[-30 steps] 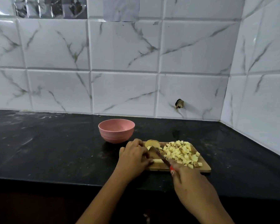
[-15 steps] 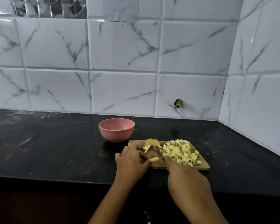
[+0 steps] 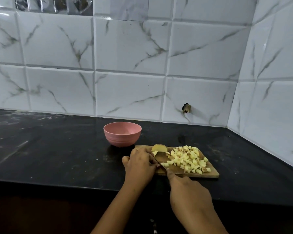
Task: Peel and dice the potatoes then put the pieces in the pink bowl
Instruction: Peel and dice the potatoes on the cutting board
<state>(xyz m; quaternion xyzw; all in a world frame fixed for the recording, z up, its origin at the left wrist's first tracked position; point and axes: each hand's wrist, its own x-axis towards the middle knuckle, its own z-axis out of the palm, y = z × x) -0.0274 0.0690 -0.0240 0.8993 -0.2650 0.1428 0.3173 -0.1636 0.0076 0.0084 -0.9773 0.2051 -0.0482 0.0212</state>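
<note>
Head view, looking down on a black counter (image 3: 57, 149) backed by white marbled tile (image 3: 125, 48); the tile has a small dark hole (image 3: 186, 108) right of centre. The pink bowl (image 3: 122, 134) stands upright on the counter at centre frame, just beside the board's far left corner; contact between them cannot be judged. The wooden board (image 3: 210, 173) lies flat to the lower right of the bowl. A heap of pale yellow dice (image 3: 188, 159) covers the board's middle and right part, and a few pieces show brown skin. A half potato (image 3: 159, 148) sits at the board's far left edge, apart from the heap. The left hand (image 3: 140, 164) rests on the board's left end, knuckles up. Its grip is curled down onto a pale slice (image 3: 155, 153), whose tip pokes out past the fingertips; the rest of the slice is hidden under the hand. The right hand (image 3: 189, 195) comes in from the lower right with its grip clamped round the knife (image 3: 160, 164). The handle is hidden inside the fist. The blade runs up and left across the board's near left part, close against the left fingers. Two or three cut bits lie just right of the blade. Both forearms enter from the bottom edge.
</note>
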